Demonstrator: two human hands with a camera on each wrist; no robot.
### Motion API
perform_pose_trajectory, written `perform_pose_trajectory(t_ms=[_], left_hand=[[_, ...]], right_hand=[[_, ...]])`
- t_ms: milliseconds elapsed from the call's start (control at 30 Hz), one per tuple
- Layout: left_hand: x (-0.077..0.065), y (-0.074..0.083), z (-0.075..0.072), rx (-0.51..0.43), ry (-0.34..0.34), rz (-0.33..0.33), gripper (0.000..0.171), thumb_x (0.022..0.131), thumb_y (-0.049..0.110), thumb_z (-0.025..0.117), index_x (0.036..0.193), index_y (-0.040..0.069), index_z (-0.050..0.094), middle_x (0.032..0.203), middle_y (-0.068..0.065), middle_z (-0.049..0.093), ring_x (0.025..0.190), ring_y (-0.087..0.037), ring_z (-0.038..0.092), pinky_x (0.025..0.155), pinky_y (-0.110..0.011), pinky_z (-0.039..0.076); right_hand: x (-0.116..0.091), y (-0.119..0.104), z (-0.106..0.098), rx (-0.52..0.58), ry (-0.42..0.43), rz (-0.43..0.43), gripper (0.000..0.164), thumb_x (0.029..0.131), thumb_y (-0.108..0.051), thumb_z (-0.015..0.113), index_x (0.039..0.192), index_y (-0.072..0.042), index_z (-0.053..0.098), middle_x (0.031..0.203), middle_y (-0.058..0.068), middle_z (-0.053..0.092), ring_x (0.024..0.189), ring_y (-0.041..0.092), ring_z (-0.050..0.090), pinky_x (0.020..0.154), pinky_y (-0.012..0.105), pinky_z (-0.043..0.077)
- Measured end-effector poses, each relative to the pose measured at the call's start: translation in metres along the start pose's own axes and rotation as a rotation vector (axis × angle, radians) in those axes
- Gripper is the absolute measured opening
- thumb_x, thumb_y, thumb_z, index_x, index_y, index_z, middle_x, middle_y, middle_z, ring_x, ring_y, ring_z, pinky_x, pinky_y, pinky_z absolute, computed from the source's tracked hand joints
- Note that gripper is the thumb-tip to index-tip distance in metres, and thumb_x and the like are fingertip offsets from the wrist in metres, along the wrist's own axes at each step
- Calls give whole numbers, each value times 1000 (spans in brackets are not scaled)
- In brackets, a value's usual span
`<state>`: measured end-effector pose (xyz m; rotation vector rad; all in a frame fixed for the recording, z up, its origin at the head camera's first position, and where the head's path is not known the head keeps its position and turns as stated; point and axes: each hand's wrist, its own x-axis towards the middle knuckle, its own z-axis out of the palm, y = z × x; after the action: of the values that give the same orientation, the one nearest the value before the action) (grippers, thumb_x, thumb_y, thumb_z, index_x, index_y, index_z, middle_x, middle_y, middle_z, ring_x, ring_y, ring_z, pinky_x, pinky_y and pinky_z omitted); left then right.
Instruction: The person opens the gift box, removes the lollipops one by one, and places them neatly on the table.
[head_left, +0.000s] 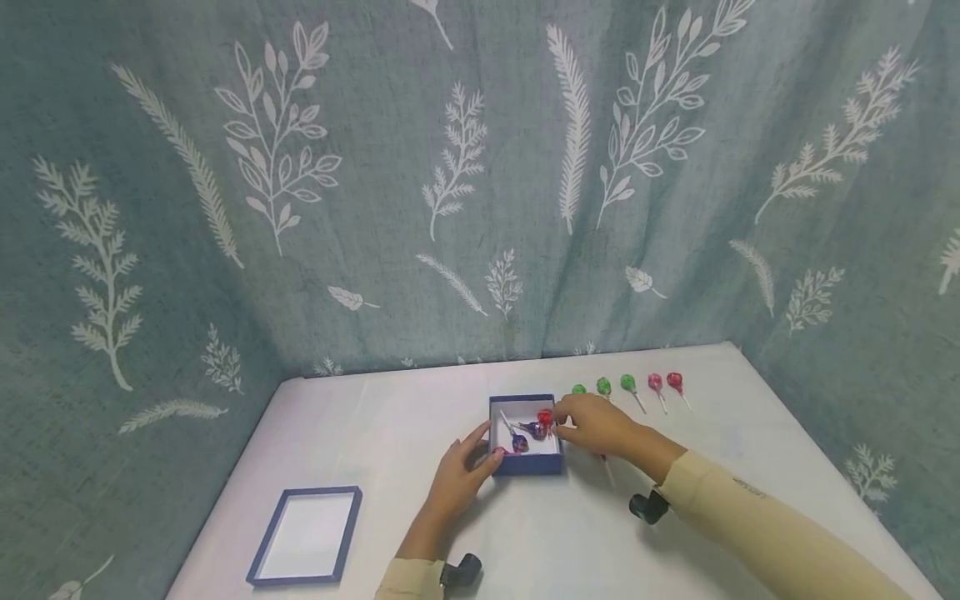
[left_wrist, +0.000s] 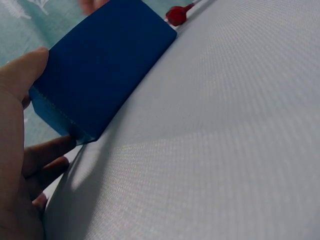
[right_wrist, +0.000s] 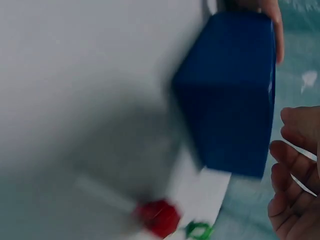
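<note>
A blue open-topped box with a white inside stands mid-table. Inside lie two purple-blue lollipops, a red lollipop by the right wall, and a pinkish-red one partly hidden at the near left corner. My left hand grips the box's left near corner, thumb on the near side and fingers along the left wall. Over the right rim is my right hand, beside the red lollipop. In the right wrist view, its thumb and fingers are bent and apart, with nothing visible between them.
Beyond the right hand, green lollipops, a pink one and a red one lie in a row. Another red lollipop lies right of the box, mostly hidden in the head view. A blue-rimmed lid lies at left, white inside up.
</note>
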<state>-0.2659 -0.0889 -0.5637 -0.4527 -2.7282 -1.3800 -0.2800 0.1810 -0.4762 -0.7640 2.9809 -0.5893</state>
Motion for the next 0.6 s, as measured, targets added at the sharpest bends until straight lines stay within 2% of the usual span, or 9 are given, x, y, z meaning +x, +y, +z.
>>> perform_pose_trajectory(t_ms=[167, 333, 500, 600], left_hand=[[-1, -4, 0, -1, 3, 13, 63, 89, 60, 59, 145, 33, 48, 127, -4, 64, 134, -38, 40, 114, -58, 18], [2, -2, -1, -13, 17, 69, 62, 90, 58, 59, 145, 31, 47, 127, -4, 64, 132, -34, 44, 115, -57, 17], [3, -3, -2, -19, 6, 96, 61, 92, 55, 59, 145, 30, 47, 127, -3, 64, 132, -34, 45, 115, -57, 18], [-1, -6, -4, -10, -2, 89, 61, 92, 56, 58, 145, 30, 47, 124, -3, 65, 131, -34, 45, 115, -56, 18]], right_hand=[[21, -24, 6, -12, -24, -105, 20, 91, -21, 70, 107, -11, 73, 98, -3, 70, 91, 15, 64, 84, 37, 54], [41, -38, 15, -1, -65, -167, 19, 89, -18, 72, 107, -11, 73, 89, -7, 70, 80, 8, 64, 75, 30, 55], [55, -48, 26, 24, -183, -149, 20, 88, -22, 74, 105, -14, 74, 83, -12, 67, 77, 4, 61, 74, 27, 54], [61, -54, 36, 30, -231, -132, 16, 86, -20, 76, 101, -16, 75, 84, -12, 67, 79, 4, 62, 75, 26, 54]])
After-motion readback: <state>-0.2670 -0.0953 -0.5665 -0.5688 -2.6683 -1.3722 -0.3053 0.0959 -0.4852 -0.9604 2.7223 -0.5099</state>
